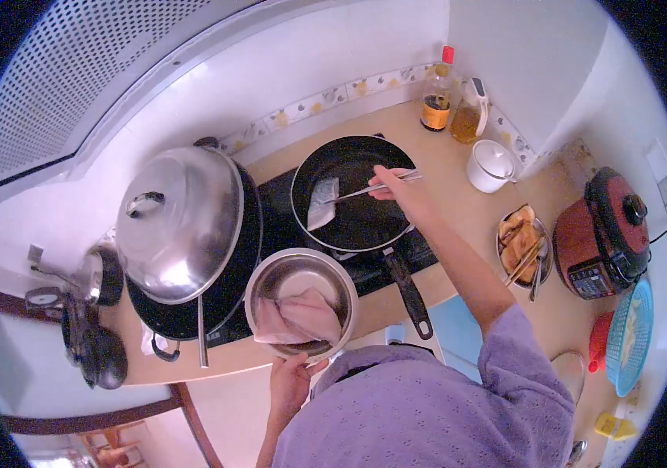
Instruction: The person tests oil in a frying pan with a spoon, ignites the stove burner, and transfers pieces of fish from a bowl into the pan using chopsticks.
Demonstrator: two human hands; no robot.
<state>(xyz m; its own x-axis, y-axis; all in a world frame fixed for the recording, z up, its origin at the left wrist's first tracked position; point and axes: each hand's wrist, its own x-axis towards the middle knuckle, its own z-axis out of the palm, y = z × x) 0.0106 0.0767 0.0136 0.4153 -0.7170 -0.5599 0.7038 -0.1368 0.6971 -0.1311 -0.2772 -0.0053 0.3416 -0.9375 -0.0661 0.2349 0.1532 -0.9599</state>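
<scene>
My right hand (397, 189) is closed on a pair of chopsticks (358, 192) over the black frying pan (364, 153). Their tips meet a piece of silver-skinned fish (324, 203), which lies in the left part of the pan. The pan's dark handle (409, 300) points toward me. Below and left of the pan, my left hand (293, 381) grips the near rim of a stainless steel bowl (344, 282). Pale pink fish fillets (302, 315) rest in that bowl.
A large wok with a domed metal lid (181, 222) stands on the left burner. Right of the stove are a sauce bottle (436, 101), an oil jug (467, 117), a white lidded pot (491, 165), a dish of browned food (522, 246) and a red electric cooker (602, 238).
</scene>
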